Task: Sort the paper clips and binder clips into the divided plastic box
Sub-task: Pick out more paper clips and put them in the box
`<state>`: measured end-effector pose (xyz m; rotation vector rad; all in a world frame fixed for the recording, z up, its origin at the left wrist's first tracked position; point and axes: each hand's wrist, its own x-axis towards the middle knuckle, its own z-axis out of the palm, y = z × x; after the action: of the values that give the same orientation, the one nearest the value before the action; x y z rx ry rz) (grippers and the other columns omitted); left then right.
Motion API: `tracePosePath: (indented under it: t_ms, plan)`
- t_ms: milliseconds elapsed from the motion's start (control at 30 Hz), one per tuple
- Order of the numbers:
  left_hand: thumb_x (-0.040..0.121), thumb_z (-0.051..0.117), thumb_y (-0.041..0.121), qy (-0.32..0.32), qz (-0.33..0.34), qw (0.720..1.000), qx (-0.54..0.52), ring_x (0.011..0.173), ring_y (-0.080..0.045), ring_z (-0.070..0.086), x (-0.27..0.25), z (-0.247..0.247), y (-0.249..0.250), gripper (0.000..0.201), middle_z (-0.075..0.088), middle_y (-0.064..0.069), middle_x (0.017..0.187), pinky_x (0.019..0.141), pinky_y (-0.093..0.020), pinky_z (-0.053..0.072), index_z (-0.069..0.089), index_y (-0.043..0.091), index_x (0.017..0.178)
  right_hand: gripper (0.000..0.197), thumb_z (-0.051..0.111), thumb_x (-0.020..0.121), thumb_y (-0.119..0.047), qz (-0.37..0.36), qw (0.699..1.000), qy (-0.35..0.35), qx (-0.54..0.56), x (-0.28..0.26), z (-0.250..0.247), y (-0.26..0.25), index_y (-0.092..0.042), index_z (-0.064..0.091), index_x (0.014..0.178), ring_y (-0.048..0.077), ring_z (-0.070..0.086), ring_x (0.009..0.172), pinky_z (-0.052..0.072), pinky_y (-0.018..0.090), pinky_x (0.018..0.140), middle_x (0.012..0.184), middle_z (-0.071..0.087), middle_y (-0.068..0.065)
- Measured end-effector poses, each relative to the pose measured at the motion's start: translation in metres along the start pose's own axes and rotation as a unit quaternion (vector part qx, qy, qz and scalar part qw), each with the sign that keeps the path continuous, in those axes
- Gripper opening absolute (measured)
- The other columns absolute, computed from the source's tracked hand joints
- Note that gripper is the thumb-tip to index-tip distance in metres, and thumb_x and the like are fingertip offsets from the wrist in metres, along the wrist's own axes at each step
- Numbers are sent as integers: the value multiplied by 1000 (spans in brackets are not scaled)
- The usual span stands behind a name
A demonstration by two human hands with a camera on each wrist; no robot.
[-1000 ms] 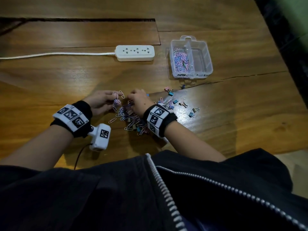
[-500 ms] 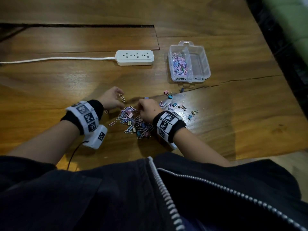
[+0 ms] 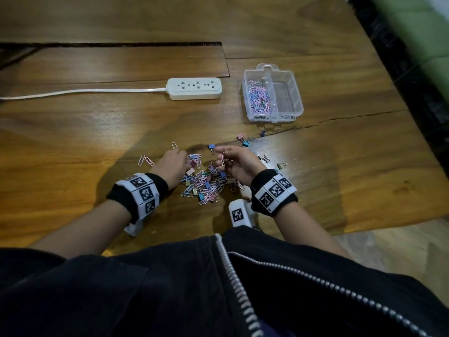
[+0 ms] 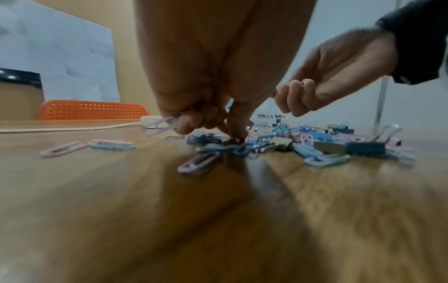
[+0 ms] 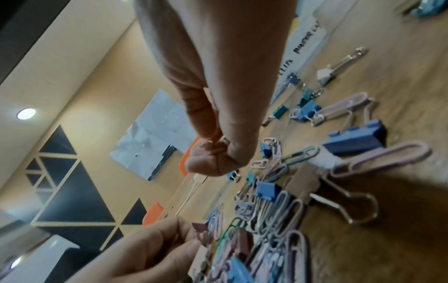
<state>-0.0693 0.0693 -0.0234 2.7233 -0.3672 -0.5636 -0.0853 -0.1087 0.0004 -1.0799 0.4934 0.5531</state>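
The wooden table [image 3: 340, 166] carries everything. At its far side, right of a white power strip [image 3: 194, 88], stands the divided plastic box [image 3: 295, 98]: its left compartment holds pastel paper clips, its right one looks empty. Nearer the person lies the mixed pile [image 3: 206, 183] of paper clips and binder clips, with stray binder clips [image 3: 243, 139] between pile and box. The left hand [image 3: 171, 164] reaches down into the pile with curled fingers, already holding a lilac paper clip [image 4: 161, 124]. The right hand [image 3: 239, 164] is lifted, fingers curled, pinching a few paper clips [image 3: 223, 159]. It seems best to gather only paper clips, shaking off snagged binder clips, before carrying a handful to the left compartment.
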Motion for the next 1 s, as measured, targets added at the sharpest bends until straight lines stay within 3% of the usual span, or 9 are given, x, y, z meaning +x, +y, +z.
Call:
tracePosePath:
  t_ms: [200, 367, 467, 533, 600, 667, 733, 833, 1000]
  plan:
    - [95, 44, 24, -46, -57, 975, -211, 75, -17, 48, 5, -15, -1, 16, 52, -3, 86, 68, -26, 42, 51, 10, 93, 28, 36, 98, -17, -15, 992, 50, -114, 4, -1, 4, -11, 53, 76, 9, 41, 57, 37, 15, 46, 68, 44, 0]
    - [92, 36, 7, -58, -166, 790, -588, 53, -9, 35, 11, -29, -14, 21, 46, -2, 70, 35, -13, 31, 42, 14, 74, 14, 43, 94, -10, -101, 888, 78, -441, 18, 16, 15, -10, 57, 94, 4, 44, 65, 37, 15, 56, 85, 54, -5]
    - [91, 31, 4, -38, -176, 748, -638, 53, -9, 30, 10, -33, -19, 23, 39, 0, 66, 34, -13, 27, 44, 14, 75, 27, 59, 86, -17, -125, 809, 71, -570, 26, 30, 18, -12, 55, 113, 17, 57, 88, 53, 29, 76, 103, 59, 4]
    - [91, 32, 5, -18, -182, 760, -624, 50, -8, 27, 11, -34, -22, 23, 32, 2, 64, 35, -14, 24, 44, 15, 75, 36, 64, 82, -21, -142, 747, 73, -646, 32, 35, 17, -16, 55, 117, 22, 53, 102, 48, 36, 93, 112, 55, 8]
    - [92, 40, 13, 5, -189, 827, -530, 49, -8, 32, 13, -33, -22, 18, 33, 3, 64, 40, -16, 27, 45, 16, 76, 33, 61, 85, -21, -151, 699, 82, -694, 36, 37, 14, -17, 55, 117, 22, 49, 107, 44, 34, 96, 113, 53, 8]
    - [89, 53, 23, 34, -176, 926, -331, 70, -14, 48, 13, -30, -22, 12, 48, -2, 80, 59, -23, 41, 50, 12, 93, 26, 57, 87, -18, -152, 688, 109, -701, 39, 33, 11, -16, 58, 113, 23, 48, 108, 44, 34, 95, 111, 54, 8]
    - [82, 65, 28, 37, -155, 973, -165, 103, -23, 52, 17, -24, -26, 42, 53, -11, 112, 86, -34, 45, 49, 7, 115, 23, 56, 87, -14, -147, 701, 140, -683, 40, 27, 8, -15, 59, 110, 24, 49, 108, 45, 36, 95, 111, 55, 8]
    - [78, 69, 27, 2, -110, 989, -101, 121, -28, 45, 18, -17, -26, 59, 43, -14, 134, 101, -39, 40, 42, 7, 126, 27, 57, 85, -10, -159, 713, 140, -669, 37, 23, 6, -16, 58, 112, 23, 47, 109, 42, 32, 97, 112, 54, 7]
    - [89, 55, 26, -19, -70, 996, -50, 106, -28, 51, 15, -10, -17, 35, 52, -16, 119, 89, -36, 42, 45, 5, 115, 39, 62, 83, -27, -151, 693, 60, -703, 33, 35, 9, -22, 53, 121, 21, 41, 114, 36, 33, 96, 118, 49, 8]
